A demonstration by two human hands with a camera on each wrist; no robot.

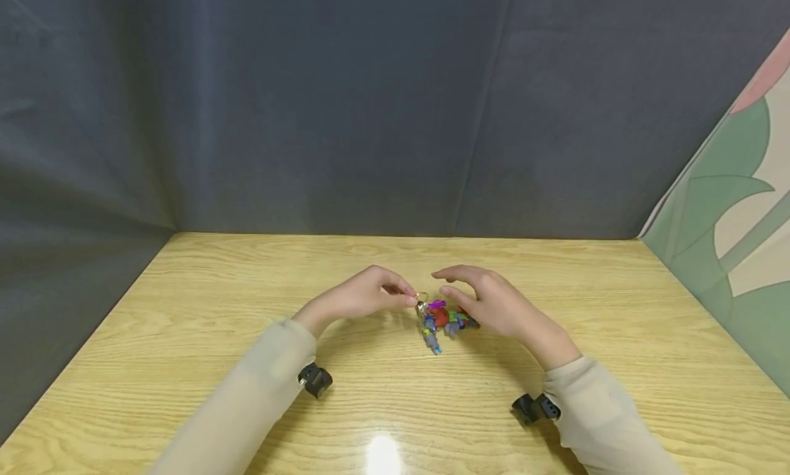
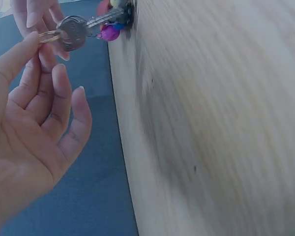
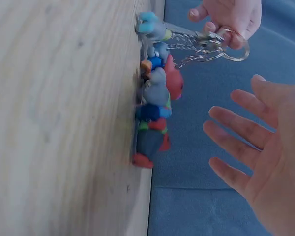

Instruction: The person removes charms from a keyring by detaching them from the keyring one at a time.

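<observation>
Left hand (image 1: pixel 358 298) pinches the metal key ring (image 1: pixel 422 298) between thumb and fingertip, the other fingers loosely curled; the left wrist view shows the ring (image 2: pixel 48 36) at the fingertips with a silver key (image 2: pixel 73 32) hanging from it. From the ring the bunch of colourful keychain figures (image 1: pixel 443 322) trails down onto the wooden table (image 1: pixel 185 310), near the middle of it and between the two hands. In the right wrist view the figures (image 3: pixel 155 98), blue, red, grey and green, lie against the wood, joined to the ring (image 3: pixel 229 45) by short chains. The right hand (image 1: pixel 494 302) hovers just beside and partly over the figures, fingers spread and relaxed, holding nothing; whether it brushes them cannot be told. Its palm hides the far side of the bunch from the head camera. Dark grey cloth (image 1: pixel 345 105) walls the table behind and to the left, and a panel with a green leaf pattern (image 1: pixel 734 242) stands at the right edge.
</observation>
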